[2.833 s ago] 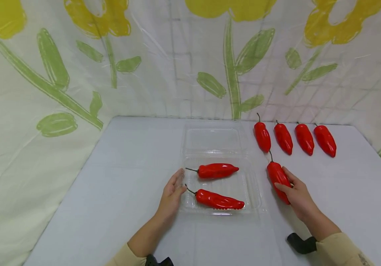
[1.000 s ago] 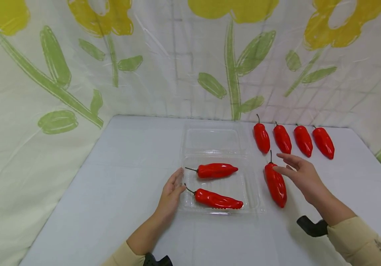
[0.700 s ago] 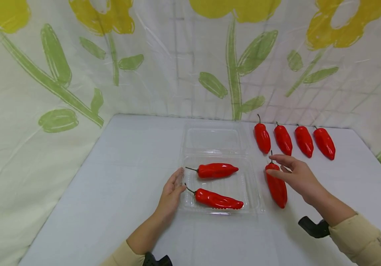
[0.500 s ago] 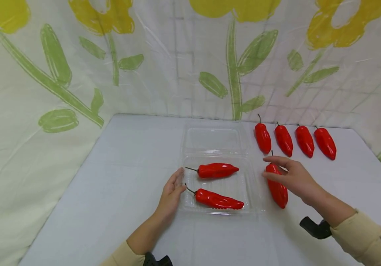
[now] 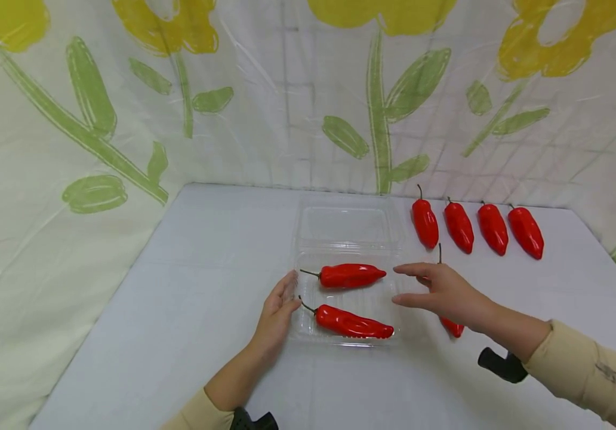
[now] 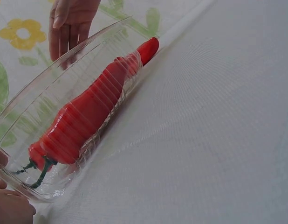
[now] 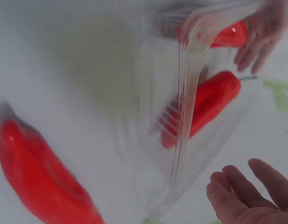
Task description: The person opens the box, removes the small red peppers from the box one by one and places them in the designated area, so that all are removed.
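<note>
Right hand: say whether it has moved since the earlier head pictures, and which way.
Yes: judged against the clear container, the right hand has moved left, toward the container's right edge.

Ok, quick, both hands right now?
Left hand: open, resting against the left side of the clear container.
Right hand: open, holding nothing.

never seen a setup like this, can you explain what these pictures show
No machine here, just a person's two bare hands. The wide picture comes from a head camera; the other two come from cameras on each wrist. On the white table lies a clear, open box with two red peppers inside. To its right are a row of four peppers and a single pepper, partly hidden by the right hand in the head view. That hand holds nothing; the left hand touches the box.
</note>
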A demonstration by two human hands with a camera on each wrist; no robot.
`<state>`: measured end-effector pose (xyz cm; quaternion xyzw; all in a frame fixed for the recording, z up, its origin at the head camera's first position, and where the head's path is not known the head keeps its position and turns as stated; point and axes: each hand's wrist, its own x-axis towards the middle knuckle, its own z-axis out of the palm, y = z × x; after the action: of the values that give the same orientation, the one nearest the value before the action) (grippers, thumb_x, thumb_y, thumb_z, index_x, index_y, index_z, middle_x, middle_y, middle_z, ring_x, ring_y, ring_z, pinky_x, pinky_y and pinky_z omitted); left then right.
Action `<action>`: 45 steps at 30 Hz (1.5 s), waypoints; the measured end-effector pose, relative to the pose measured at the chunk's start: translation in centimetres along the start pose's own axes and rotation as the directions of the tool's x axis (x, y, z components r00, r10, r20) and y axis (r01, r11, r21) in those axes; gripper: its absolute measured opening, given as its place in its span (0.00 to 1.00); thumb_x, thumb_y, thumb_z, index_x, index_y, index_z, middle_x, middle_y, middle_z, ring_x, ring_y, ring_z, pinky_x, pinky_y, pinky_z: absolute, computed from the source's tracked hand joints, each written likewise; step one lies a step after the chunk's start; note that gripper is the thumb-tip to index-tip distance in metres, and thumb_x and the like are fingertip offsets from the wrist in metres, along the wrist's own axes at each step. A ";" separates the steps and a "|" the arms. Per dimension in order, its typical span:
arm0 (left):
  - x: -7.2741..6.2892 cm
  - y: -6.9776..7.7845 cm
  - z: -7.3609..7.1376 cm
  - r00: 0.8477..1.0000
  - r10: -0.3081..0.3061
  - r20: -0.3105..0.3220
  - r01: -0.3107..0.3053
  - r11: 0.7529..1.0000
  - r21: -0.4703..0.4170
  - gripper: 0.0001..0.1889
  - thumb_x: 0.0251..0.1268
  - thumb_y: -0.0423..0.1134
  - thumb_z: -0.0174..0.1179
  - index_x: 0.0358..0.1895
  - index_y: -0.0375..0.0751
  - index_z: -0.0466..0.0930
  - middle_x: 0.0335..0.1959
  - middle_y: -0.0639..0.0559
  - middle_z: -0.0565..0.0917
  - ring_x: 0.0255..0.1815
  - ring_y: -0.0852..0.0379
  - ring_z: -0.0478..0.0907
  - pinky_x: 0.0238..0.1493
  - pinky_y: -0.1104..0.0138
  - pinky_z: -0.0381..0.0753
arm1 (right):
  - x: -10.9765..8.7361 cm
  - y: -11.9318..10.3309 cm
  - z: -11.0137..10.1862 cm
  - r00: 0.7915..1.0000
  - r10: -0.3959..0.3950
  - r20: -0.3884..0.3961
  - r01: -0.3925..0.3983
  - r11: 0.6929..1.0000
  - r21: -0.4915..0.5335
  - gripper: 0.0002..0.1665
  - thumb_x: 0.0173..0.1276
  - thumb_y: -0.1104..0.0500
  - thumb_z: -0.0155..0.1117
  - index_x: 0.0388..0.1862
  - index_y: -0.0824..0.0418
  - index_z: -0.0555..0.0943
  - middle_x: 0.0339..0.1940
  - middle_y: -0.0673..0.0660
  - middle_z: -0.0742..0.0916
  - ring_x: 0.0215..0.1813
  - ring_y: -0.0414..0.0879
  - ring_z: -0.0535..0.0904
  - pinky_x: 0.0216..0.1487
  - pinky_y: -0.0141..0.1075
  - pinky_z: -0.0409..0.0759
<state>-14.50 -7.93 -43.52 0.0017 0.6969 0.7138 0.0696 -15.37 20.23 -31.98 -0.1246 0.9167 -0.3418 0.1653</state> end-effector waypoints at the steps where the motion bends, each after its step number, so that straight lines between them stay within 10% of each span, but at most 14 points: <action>1: 0.0 0.0 0.0 1.000 -0.001 0.000 0.001 1.000 0.000 0.29 0.64 0.26 0.41 0.71 0.36 0.54 0.74 0.43 0.54 0.76 0.47 0.46 0.74 0.55 0.48 | 0.1 -0.3 0.1 1.000 -0.002 0.015 0.002 1.000 -0.001 0.39 0.54 0.45 0.69 0.62 0.61 0.73 0.61 0.65 0.77 0.62 0.67 0.70 0.45 0.46 0.84; 45: 0.0 0.1 0.0 1.000 0.001 -0.005 -0.001 1.000 0.031 0.29 0.65 0.27 0.43 0.70 0.37 0.55 0.74 0.43 0.56 0.76 0.47 0.47 0.74 0.54 0.49 | 6.5 -4.7 6.2 0.951 0.097 0.293 -0.039 0.980 -0.195 0.30 0.45 0.56 0.77 0.50 0.60 0.82 0.41 0.53 0.86 0.42 0.44 0.78 0.39 0.35 0.84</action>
<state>-14.53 -7.91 -43.44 0.0010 0.7081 0.7029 0.0675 -18.38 10.97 -34.66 -0.1584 0.9125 -0.2252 0.3024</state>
